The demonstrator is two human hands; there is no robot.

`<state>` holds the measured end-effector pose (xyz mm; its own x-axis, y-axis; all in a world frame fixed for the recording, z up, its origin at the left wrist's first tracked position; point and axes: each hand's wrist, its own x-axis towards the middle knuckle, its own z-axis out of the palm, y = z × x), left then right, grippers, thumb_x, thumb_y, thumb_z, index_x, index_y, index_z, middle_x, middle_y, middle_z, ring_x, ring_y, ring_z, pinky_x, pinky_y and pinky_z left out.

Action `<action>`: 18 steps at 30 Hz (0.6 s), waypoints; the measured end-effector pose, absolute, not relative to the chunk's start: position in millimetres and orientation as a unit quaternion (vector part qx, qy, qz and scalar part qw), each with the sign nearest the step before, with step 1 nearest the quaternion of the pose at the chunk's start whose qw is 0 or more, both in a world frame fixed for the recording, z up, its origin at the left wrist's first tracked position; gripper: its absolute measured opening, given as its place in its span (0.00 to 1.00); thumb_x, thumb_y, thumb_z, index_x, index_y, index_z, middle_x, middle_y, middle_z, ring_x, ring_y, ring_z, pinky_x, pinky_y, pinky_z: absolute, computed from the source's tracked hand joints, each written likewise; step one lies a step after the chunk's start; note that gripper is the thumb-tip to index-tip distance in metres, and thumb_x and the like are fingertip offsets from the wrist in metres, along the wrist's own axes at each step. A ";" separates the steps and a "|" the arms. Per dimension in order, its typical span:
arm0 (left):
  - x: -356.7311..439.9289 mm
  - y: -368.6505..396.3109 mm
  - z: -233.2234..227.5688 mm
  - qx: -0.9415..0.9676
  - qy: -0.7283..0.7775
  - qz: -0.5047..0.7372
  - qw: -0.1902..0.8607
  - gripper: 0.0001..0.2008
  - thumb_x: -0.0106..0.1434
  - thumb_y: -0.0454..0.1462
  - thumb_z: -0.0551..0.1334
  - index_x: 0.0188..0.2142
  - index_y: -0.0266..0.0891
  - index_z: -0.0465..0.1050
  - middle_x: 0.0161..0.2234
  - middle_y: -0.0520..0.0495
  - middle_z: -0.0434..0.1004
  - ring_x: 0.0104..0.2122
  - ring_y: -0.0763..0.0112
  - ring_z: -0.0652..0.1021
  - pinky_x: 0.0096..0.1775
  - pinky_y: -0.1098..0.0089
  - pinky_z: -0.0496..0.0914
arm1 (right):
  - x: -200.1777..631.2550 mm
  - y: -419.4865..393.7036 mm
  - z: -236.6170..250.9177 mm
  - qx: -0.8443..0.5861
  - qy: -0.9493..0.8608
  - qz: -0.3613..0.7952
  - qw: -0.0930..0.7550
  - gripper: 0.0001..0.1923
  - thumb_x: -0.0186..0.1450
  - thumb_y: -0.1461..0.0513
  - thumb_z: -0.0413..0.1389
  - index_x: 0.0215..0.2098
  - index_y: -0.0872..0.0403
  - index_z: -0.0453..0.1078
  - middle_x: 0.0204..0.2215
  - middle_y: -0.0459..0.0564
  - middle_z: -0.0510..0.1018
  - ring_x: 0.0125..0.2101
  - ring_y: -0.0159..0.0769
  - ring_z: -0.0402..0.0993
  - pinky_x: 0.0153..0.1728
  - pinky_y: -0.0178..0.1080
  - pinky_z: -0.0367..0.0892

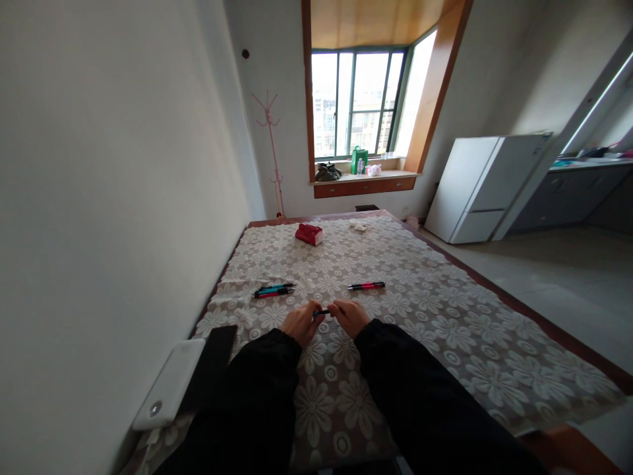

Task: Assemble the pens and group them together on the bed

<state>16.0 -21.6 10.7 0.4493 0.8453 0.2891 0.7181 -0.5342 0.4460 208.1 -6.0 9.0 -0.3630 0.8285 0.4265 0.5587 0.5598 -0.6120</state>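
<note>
Both hands meet over the near middle of the table, closed on one dark pen [322,313] held sideways between them. My left hand [302,322] pinches its left end, where a bit of teal shows. The fingers of my right hand [350,316] close round its right end. Beyond my left hand lie a teal pen [273,288] and a red-and-black pen [275,293], side by side. A pink-red pen with black ends [366,286] lies beyond my right hand. The pen tips inside my fingers are hidden.
A flowered lace cloth [445,310] covers the table. Farther back are a red tissue pack [309,234] and a small white item [358,226]. At the left, by the wall, lie a white device [171,382] and a dark flat object [212,363].
</note>
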 end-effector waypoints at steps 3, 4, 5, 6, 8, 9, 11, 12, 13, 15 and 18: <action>16.4 -22.1 12.2 0.836 0.472 0.245 0.135 0.13 0.69 0.43 0.45 0.40 0.41 0.65 0.31 0.48 0.73 0.32 0.68 0.75 0.35 0.70 0.65 | 208.1 -5.4 7.5 -0.409 -0.810 0.173 0.383 0.13 0.65 0.53 0.51 0.31 0.52 0.70 0.24 0.46 0.72 0.26 0.33 0.65 0.29 0.34 0.57; 16.4 -22.4 12.5 0.835 0.470 0.249 0.138 0.13 0.68 0.43 0.46 0.41 0.41 0.64 0.30 0.49 0.73 0.31 0.69 0.75 0.34 0.70 0.65 | 208.2 -4.9 6.2 -0.408 -0.813 0.166 0.380 0.13 0.65 0.53 0.51 0.30 0.52 0.70 0.23 0.47 0.71 0.26 0.33 0.64 0.29 0.34 0.57; 16.2 -22.5 12.7 0.836 0.466 0.253 0.141 0.13 0.67 0.44 0.48 0.43 0.41 0.64 0.30 0.50 0.73 0.30 0.69 0.75 0.34 0.71 0.65 | 208.4 -4.2 4.8 -0.414 -0.815 0.159 0.372 0.15 0.66 0.54 0.50 0.26 0.52 0.69 0.22 0.47 0.70 0.25 0.32 0.63 0.29 0.34 0.56; 15.9 -22.6 12.7 0.837 0.462 0.256 0.142 0.13 0.66 0.45 0.51 0.44 0.41 0.63 0.30 0.50 0.73 0.30 0.69 0.75 0.34 0.71 0.65 | 208.7 -3.4 3.4 -0.426 -0.816 0.152 0.359 0.17 0.66 0.54 0.49 0.23 0.53 0.68 0.20 0.46 0.69 0.24 0.32 0.63 0.28 0.34 0.56; 15.2 -22.1 12.5 0.841 0.456 0.256 0.140 0.13 0.65 0.45 0.53 0.45 0.41 0.62 0.30 0.50 0.73 0.30 0.69 0.75 0.34 0.71 0.65 | 209.3 -2.3 1.5 -0.448 -0.814 0.146 0.339 0.20 0.67 0.54 0.48 0.21 0.53 0.66 0.18 0.46 0.68 0.22 0.32 0.62 0.27 0.34 0.54; 14.9 -21.6 12.4 0.841 0.457 0.255 0.137 0.12 0.65 0.44 0.53 0.44 0.42 0.63 0.31 0.50 0.74 0.30 0.69 0.75 0.34 0.71 0.65 | 209.6 -2.1 1.2 -0.451 -0.813 0.147 0.338 0.19 0.67 0.54 0.48 0.22 0.53 0.67 0.19 0.46 0.68 0.22 0.32 0.62 0.27 0.34 0.54; 14.6 -20.6 12.3 0.836 0.467 0.255 0.134 0.11 0.67 0.43 0.49 0.40 0.41 0.65 0.32 0.48 0.74 0.32 0.68 0.75 0.34 0.71 0.65 | 209.6 -2.3 1.6 -0.440 -0.813 0.152 0.350 0.13 0.65 0.53 0.51 0.28 0.52 0.68 0.22 0.46 0.71 0.24 0.32 0.64 0.28 0.34 0.55; 14.6 -20.2 12.3 0.833 0.472 0.256 0.133 0.12 0.68 0.42 0.47 0.39 0.41 0.66 0.32 0.48 0.74 0.32 0.68 0.75 0.35 0.70 0.65 | 209.4 -2.6 2.1 -0.429 -0.814 0.156 0.358 0.11 0.64 0.54 0.52 0.31 0.52 0.69 0.24 0.46 0.72 0.25 0.33 0.65 0.28 0.34 0.56; 14.8 -20.1 12.2 0.830 0.477 0.259 0.133 0.13 0.68 0.42 0.47 0.38 0.41 0.66 0.31 0.48 0.74 0.32 0.68 0.75 0.35 0.70 0.65 | 209.2 -2.9 2.6 -0.420 -0.816 0.159 0.365 0.09 0.64 0.54 0.53 0.33 0.51 0.69 0.25 0.46 0.72 0.26 0.33 0.65 0.29 0.34 0.57; 15.3 -20.3 11.7 0.828 0.480 0.259 0.132 0.12 0.67 0.44 0.49 0.40 0.41 0.66 0.30 0.49 0.73 0.31 0.68 0.74 0.35 0.70 0.65 | 208.9 -3.4 3.2 -0.413 -0.818 0.160 0.368 0.08 0.64 0.56 0.52 0.33 0.51 0.69 0.25 0.46 0.73 0.26 0.33 0.66 0.29 0.34 0.57; 16.2 -21.3 10.9 0.830 0.480 0.252 0.129 0.12 0.64 0.45 0.55 0.42 0.42 0.65 0.28 0.51 0.73 0.30 0.68 0.74 0.34 0.71 0.65 | 209.0 -3.4 2.9 -0.422 -0.819 0.157 0.355 0.10 0.66 0.57 0.50 0.31 0.51 0.69 0.23 0.46 0.72 0.26 0.33 0.66 0.28 0.34 0.55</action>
